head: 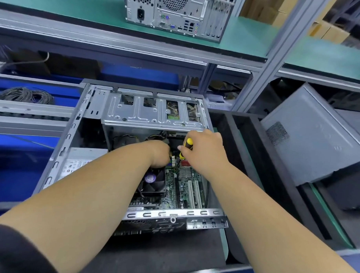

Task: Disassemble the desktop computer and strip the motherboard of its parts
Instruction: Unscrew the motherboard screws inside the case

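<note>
Workbench setting: a green-topped shelf [250,36] is seen above, on which a second closed tower [177,11] is stood rear-facing. Below it, the opened desktop case [77,120] is laid on its side on a dark mat [160,252]; its motherboard [185,187], CPU fan [153,182] and power supply [76,163] are exposed. The right hand [205,149] is curled round a yellow-and-black screwdriver [186,147], tip directed at the board's upper edge. The left hand [159,154] is bent down among the connectors there; whether anything is gripped cannot be told. A removed side panel [318,137] is leaned at the right.
</note>
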